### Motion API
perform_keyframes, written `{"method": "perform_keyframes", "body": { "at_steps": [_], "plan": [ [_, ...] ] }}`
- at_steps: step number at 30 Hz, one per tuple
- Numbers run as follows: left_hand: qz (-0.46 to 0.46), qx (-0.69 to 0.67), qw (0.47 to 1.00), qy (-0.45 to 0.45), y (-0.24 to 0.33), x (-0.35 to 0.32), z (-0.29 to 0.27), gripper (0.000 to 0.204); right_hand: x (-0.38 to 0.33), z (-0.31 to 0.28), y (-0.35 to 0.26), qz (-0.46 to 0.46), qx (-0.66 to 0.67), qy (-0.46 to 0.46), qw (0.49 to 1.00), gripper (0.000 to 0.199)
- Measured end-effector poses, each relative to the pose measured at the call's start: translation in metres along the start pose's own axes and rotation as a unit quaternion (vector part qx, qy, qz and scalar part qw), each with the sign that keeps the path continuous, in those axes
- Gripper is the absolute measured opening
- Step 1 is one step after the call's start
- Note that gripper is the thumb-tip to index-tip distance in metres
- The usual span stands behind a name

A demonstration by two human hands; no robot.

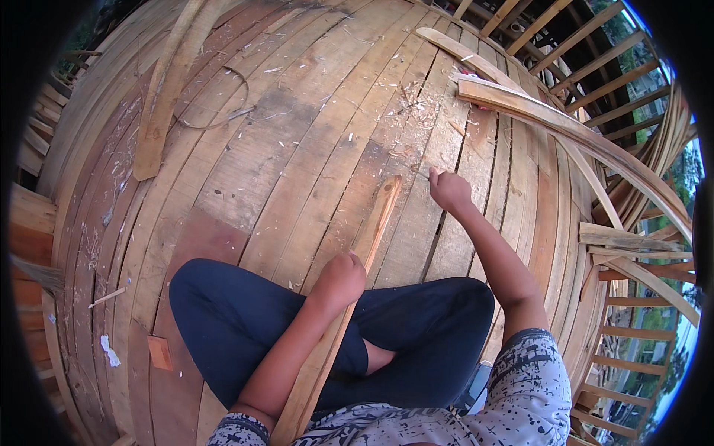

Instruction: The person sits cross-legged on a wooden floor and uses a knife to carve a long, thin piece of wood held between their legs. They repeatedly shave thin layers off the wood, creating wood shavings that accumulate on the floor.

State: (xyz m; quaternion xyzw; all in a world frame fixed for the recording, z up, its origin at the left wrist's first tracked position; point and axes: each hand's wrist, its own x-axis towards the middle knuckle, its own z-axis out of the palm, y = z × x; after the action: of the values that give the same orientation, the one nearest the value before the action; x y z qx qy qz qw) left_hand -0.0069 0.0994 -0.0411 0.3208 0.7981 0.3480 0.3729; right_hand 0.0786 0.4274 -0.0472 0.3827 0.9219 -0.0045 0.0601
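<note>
A long, narrow wooden strip (379,212) slants from my lap up over the floorboards, its far end rounded. My left hand (341,281) is closed around it near its middle, and its lower part rests against my left forearm and body. Off to the right of the strip's far end, my right hand (450,190) is a fist held above the floor, apart from the strip. A thin, dark, blade-like tool (424,175) pokes out from its left side; most of it is hidden by the fingers.
Pale wood shavings (420,111) are scattered beyond my hands. A wide plank (160,111) lies at far left, and long curved boards (565,126) lie at right. Slatted wooden railings (632,349) edge the right side. A small reddish wood piece (159,353) sits beside my left knee.
</note>
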Motion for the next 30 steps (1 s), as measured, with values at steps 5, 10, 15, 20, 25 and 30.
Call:
{"method": "perform_keyframes", "body": {
  "at_steps": [5,10,15,20,25,30],
  "plan": [
    [-0.077,-0.067,0.994,-0.036,0.020,-0.002,-0.011,0.047,-0.078,-0.033,-0.034,-0.177,0.162,-0.097,0.966,0.045],
    [-0.038,-0.052,0.997,-0.035,0.011,-0.001,-0.006,0.044,-0.105,-0.015,-0.059,-0.286,0.155,-0.093,0.941,0.039],
    [-0.017,-0.019,0.998,-0.056,0.003,0.000,-0.003,0.041,-0.084,0.010,-0.052,-0.315,0.127,-0.032,0.940,0.033],
    [-0.039,-0.074,0.994,-0.067,0.003,0.006,0.000,0.049,-0.051,0.012,-0.035,-0.260,0.075,0.010,0.963,0.036],
    [-0.013,-0.065,0.995,-0.071,-0.003,0.005,0.000,0.051,-0.070,0.008,-0.058,-0.181,0.106,0.002,0.978,0.039],
    [-0.014,-0.046,0.996,-0.069,0.001,0.004,0.002,0.050,-0.093,-0.004,-0.055,-0.241,0.082,-0.054,0.966,0.039]
  ]
}}
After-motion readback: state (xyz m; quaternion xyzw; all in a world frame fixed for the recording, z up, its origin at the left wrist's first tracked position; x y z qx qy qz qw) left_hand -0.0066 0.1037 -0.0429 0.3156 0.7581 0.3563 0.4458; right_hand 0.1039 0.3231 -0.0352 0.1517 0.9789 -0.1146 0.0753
